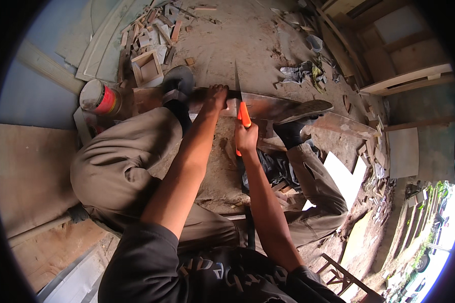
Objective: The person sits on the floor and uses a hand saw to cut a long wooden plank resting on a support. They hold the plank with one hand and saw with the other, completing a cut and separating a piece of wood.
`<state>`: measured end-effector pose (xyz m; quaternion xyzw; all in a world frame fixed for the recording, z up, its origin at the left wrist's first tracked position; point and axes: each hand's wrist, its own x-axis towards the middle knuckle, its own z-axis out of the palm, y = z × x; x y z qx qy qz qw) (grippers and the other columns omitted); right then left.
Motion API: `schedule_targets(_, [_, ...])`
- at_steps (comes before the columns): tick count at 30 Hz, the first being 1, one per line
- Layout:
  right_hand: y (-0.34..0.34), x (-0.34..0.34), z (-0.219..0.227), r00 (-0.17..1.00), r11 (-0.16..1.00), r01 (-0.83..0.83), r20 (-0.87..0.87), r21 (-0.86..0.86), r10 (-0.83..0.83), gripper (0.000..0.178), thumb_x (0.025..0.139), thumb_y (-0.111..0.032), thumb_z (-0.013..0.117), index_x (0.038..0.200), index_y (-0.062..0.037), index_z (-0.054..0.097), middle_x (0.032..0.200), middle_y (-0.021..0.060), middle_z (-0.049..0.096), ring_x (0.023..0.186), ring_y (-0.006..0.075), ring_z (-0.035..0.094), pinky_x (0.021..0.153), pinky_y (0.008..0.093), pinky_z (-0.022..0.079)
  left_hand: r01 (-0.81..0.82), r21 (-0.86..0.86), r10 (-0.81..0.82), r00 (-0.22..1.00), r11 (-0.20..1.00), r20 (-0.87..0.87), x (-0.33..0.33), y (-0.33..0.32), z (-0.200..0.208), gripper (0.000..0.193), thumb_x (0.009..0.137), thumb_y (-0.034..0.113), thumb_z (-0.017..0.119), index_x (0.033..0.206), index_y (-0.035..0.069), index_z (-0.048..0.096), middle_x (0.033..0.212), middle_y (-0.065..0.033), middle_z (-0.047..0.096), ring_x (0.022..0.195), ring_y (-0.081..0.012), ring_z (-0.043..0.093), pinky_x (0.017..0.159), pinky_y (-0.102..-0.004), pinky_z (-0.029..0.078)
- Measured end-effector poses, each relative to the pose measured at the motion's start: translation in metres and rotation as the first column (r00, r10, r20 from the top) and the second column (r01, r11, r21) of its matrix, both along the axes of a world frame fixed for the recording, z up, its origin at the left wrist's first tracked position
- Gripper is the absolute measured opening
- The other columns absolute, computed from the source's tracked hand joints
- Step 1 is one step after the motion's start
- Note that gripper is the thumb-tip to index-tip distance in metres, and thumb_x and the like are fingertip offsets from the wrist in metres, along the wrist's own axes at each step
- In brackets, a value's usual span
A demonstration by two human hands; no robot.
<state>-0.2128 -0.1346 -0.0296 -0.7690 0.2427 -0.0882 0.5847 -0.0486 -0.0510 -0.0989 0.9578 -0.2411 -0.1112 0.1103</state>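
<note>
A long brown wooden board lies across the dusty floor in front of me, pinned under both my dark shoes, the left shoe and the right shoe. My left hand presses down on the board between the feet. My right hand grips the orange handle of a hand saw. Its thin blade stands upright and crosses the board just right of my left hand.
A red and white can stands at the left. Wood offcuts and a small open box lie beyond it. Rags, planks and a wooden frame are at the right; pale sheets lie by my right knee.
</note>
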Motion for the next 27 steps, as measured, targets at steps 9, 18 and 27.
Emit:
schedule_targets(9, [0.031, -0.149, 0.038, 0.98, 0.999, -0.032, -0.195, 0.036, 0.038, 0.028, 0.087, -0.017, 0.058, 0.069, 0.0025, 0.051, 0.054, 0.004, 0.042, 0.056, 0.0084, 0.041, 0.049, 0.0329, 0.036, -0.013, 0.046, 0.014, 1.0, 0.999, -0.006, 0.02, 0.011, -0.019, 0.071, 0.069, 0.027, 0.083, 0.127, 0.004, 0.05, 0.13, -0.0153, 0.055, 0.125, -0.0303, 0.05, 0.105, -0.0417, 0.038])
schedule_targets(18, [0.005, 0.043, 0.034, 0.995, 0.988, 0.059, -0.066, -0.143, -0.069, 0.032, 0.082, -0.022, 0.061, 0.069, 0.0063, 0.052, 0.053, 0.0065, 0.047, 0.057, 0.0093, 0.046, 0.053, 0.0352, 0.042, -0.01, -0.086, 0.02, 0.993, 0.996, 0.114, 0.003, 0.003, -0.009, 0.052, 0.068, 0.02, 0.074, 0.116, 0.007, 0.056, 0.116, -0.0119, 0.061, 0.117, -0.0282, 0.055, 0.099, -0.0398, 0.042])
schedule_targets(27, [0.044, -0.118, 0.02, 0.995, 0.999, 0.007, -0.101, 0.043, -0.002, 0.03, 0.087, -0.018, 0.059, 0.067, 0.0029, 0.051, 0.054, 0.0045, 0.045, 0.056, 0.0082, 0.043, 0.05, 0.0325, 0.039, 0.003, 0.062, 0.006, 0.989, 0.998, -0.147, 0.033, 0.009, -0.016, 0.054, 0.079, 0.03, 0.072, 0.122, 0.005, 0.053, 0.134, -0.0154, 0.053, 0.124, -0.0303, 0.051, 0.102, -0.0434, 0.041])
